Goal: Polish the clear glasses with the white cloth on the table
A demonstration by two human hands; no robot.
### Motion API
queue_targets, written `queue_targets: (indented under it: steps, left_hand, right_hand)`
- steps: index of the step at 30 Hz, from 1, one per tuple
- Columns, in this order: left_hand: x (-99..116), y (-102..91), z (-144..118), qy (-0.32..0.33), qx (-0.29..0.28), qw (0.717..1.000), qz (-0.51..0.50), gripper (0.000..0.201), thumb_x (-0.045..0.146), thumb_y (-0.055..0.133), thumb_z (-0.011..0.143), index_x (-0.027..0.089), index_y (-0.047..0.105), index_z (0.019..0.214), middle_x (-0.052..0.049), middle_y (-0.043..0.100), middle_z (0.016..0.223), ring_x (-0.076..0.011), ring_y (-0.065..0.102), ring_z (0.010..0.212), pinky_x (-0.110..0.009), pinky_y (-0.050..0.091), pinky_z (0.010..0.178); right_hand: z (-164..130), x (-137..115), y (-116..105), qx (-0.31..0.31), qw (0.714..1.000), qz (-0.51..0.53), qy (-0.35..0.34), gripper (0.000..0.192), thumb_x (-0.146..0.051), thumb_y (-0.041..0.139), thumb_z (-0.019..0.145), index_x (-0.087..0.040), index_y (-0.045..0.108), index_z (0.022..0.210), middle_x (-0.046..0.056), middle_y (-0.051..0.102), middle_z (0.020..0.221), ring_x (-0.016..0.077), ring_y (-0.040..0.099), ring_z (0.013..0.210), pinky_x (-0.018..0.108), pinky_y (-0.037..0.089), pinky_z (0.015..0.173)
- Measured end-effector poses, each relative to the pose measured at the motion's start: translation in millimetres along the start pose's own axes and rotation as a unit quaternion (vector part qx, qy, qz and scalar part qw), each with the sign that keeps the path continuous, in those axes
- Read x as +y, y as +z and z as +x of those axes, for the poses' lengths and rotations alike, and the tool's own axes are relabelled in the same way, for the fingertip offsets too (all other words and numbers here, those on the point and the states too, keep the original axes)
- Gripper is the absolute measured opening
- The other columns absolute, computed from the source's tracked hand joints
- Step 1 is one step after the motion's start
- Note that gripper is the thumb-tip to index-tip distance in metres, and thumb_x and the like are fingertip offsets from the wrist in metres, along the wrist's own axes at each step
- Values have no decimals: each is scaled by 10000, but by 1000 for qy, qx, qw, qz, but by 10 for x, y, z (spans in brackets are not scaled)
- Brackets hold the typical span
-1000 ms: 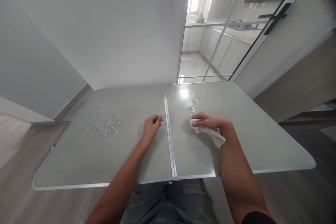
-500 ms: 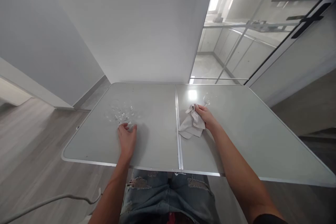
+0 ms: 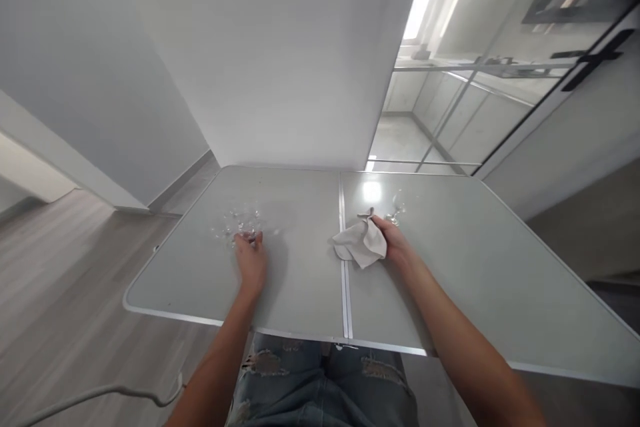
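A cluster of several small, clear, glass-like pieces [image 3: 240,217] lies on the left half of the table; their exact kind is too fine to tell. At the cluster's near edge is my left hand [image 3: 251,263], its thumb and fingers curled together in a pinch. What sits between those fingertips is too small to make out. Right of the table's middle seam, my right hand [image 3: 397,240] grips a white cloth [image 3: 363,245] by its upper corner, and the rest hangs down to the left across the seam. Just beyond that hand are a few more clear pieces [image 3: 399,201].
The folding table [image 3: 300,293] has a pale top, a metal rim and a metal seam [image 3: 345,307]. A white wall [image 3: 280,80] rises behind it. At the right back is a glass-paned door [image 3: 450,107] with a black handle [image 3: 597,60]. A pale cable [image 3: 115,389] lies at lower left.
My left hand's fingertips have drawn closer together at the clear pieces. The cloth in my right hand has shifted left, over the seam. The whole view has tilted slightly.
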State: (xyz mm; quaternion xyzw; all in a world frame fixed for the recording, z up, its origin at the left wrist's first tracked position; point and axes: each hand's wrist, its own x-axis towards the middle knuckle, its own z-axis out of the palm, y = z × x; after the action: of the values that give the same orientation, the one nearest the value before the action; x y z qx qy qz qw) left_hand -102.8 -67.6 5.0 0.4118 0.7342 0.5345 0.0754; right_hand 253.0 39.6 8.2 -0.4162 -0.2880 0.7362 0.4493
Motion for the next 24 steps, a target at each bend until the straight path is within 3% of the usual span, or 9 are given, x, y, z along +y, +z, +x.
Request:
queue_targets:
  steps: [3,5,9,11,13,15,18,21,24]
  left_hand:
    - [192,89,-117,23,-56,996,-62,253,411,613,895,218,475,981,8,615,778,-157,622,710,-266,456,668]
    - [414,246,-201,11,-136,985,-109,315,473,683,839,209,514,881,46,544,654,-119,536,580,-229,395,566]
    - [931,728,-303,-23,-311,934,-178,394,528,769,729,168,616,781,7,622,692,-98,513,565,-215,351,520]
    - [1131,943,-305,-34,-404,893,-193,434,507,814,678,157,688,901,-44,709,856,-107,559,616,-209,364,526]
    - [1266,1077,-296,-60,-473,854,-205,501,470,847,640,151,705,999,-60,728,850,-121,583,628,-208,379,531]
    - [1349,1125,-297,-76,-491,842,-209,478,464,844,643,130,720,961,-59,718,769,-125,582,610,-209,388,528]
    - [1404,1114,-332,-78,-480,850,-201,442,514,784,711,117,738,900,-67,722,776,-103,550,560,-207,365,493]
    - [1378,1121,-399,-84,-505,835,-201,461,490,830,660,117,738,916,-56,719,765,-112,570,566,-208,389,500]
    - [1310,1165,-437,-92,-481,849,-200,427,457,852,619,117,717,838,-20,672,653,-120,571,550,-211,402,507]
  right_hand:
    - [-14,-11,49,-16,999,41,-7,182,-327,741,780,-202,638,864,-7,682,713,150,642,617,276,530,623]
    - [-35,-41,84,-36,997,64,-33,209,-290,763,766,-203,642,912,-30,672,714,128,631,606,249,513,600]
    - [-125,-120,160,-82,993,72,-34,297,-263,753,782,-191,650,1051,-27,683,743,121,626,596,238,495,586]
    - [-176,-144,197,-103,993,60,-24,311,-246,744,789,-184,644,1077,-16,690,755,124,625,595,236,491,580]
    - [-205,-150,223,-123,991,54,-19,289,-254,734,808,-183,637,1071,-5,693,776,130,634,618,238,497,588]
    - [-206,-143,233,-135,989,60,-19,237,-295,712,843,-181,629,1034,4,692,796,136,643,647,246,512,613]
    - [-169,-124,221,-132,989,58,-32,195,-303,697,865,-181,615,993,-3,681,787,127,636,645,239,513,621]
    - [-133,-107,204,-131,989,52,-40,207,-298,704,864,-191,607,1012,-3,691,813,131,651,666,236,519,631]
    - [-136,-84,205,-150,986,74,-10,355,-514,595,920,-190,615,1065,47,721,886,194,696,777,307,565,703]
